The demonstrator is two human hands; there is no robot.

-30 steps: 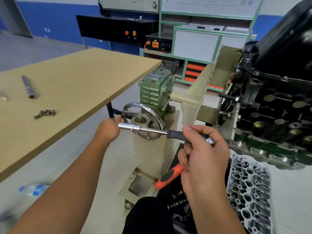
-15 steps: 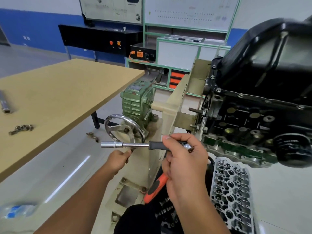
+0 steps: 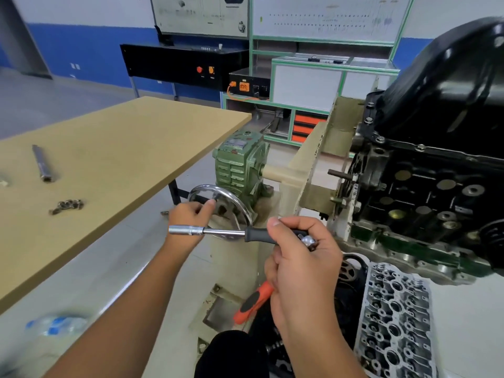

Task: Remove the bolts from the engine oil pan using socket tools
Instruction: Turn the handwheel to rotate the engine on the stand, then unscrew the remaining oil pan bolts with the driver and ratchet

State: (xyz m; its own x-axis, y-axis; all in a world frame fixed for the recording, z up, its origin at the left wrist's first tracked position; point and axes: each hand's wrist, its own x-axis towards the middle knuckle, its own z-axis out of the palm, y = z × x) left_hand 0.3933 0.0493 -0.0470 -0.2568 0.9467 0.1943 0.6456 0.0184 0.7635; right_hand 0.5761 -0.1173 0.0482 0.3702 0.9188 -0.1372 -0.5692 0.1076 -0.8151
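- Fingers of the left hand [image 3: 191, 214] are curling round the rim of the chrome handwheel [image 3: 226, 205] beside the green gearbox [image 3: 240, 165].
- The right hand [image 3: 300, 257] is gripping a black-handled socket driver [image 3: 218, 231] and an orange-handled tool [image 3: 253, 302].
- The glossy black oil pan [image 3: 447, 88] is sitting atop the inverted engine, its flange bolts [image 3: 379, 138] showing.

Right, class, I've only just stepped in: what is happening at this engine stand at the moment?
A person is working at an engine on a rotating stand. The left hand grips the chrome handwheel of the green gearbox. The right hand holds a socket wrench pointing left, clear of the engine, plus an orange-handled tool. The black oil pan sits on top, with bolts still along its flange. A few loose bolts lie on the wooden table.
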